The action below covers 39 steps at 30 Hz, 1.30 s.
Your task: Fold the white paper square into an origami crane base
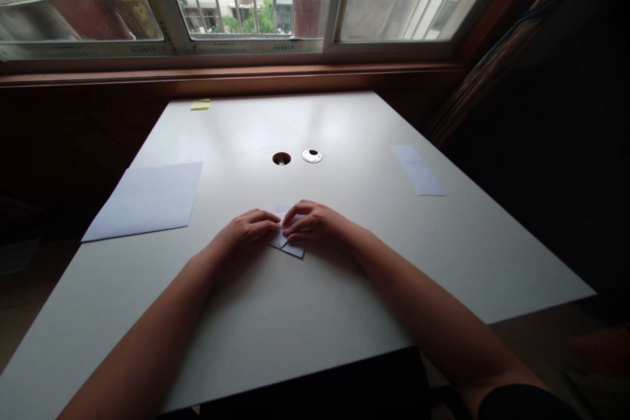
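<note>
Here, folded paper (291, 248): it is lying flat near the middle of the surface (295, 328), right under the fingertips of both hands. Only its near corner and a bit of its far edge are showing.
Long axis: it is seemingly running toward and away from the person, though the hands are hiding most of the shape.
Left hand (249, 228): it is curling its fingers onto the paper's left half, clamping it at the tips.
Right hand (315, 223): it is gripping the right half likewise, its tips meeting the left's over the middle. Neither hand is nearer.
Leftward: a larger sheet (147, 200) is lying well apart.
Beyond: a hole (281, 159) and a white cap (312, 155) are sitting side by side.
Rightward: a paper strip (420, 170) is lying well apart.
</note>
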{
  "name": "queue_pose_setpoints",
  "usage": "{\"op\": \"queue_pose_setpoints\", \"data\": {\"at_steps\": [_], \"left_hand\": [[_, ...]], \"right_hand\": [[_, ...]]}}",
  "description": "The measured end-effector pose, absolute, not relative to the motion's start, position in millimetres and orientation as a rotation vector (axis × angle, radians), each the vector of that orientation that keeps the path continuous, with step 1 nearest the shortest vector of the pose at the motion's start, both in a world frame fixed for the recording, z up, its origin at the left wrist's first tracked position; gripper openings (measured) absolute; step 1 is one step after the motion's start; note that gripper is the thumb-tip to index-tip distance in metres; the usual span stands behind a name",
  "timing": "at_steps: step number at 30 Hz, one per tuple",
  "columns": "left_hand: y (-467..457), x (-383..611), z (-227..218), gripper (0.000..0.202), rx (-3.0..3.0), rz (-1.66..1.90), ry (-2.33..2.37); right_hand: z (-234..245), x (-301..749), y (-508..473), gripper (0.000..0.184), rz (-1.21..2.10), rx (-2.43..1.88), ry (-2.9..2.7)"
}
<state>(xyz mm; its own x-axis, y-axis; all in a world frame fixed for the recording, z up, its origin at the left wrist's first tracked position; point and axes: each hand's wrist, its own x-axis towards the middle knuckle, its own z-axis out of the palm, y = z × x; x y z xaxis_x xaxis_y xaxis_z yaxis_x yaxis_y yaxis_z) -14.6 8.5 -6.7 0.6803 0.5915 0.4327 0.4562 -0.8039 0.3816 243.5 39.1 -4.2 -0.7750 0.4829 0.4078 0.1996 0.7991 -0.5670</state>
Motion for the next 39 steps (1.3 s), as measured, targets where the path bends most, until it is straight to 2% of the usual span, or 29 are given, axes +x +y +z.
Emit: {"op": "queue_pose_setpoints", "data": {"at_steps": [16,30,39], "left_hand": [[6.6,-11.9,-5.8,0.021,2.630,0.671,1.071],[6.9,-9.3,-10.8,0.019,2.709,0.679,1.157],[-0.5,-5.7,-5.1,0.033,2.824,0.582,1.203]], "right_hand": [[-2.5,244.4,39.5,0.015,0.687,-0.521,-2.419],[-9.6,251.5,51.7,0.014,0.678,-0.704,-2.347],[-13.7,261.0,59.5,0.032,0.635,-0.941,-2.339]]}}
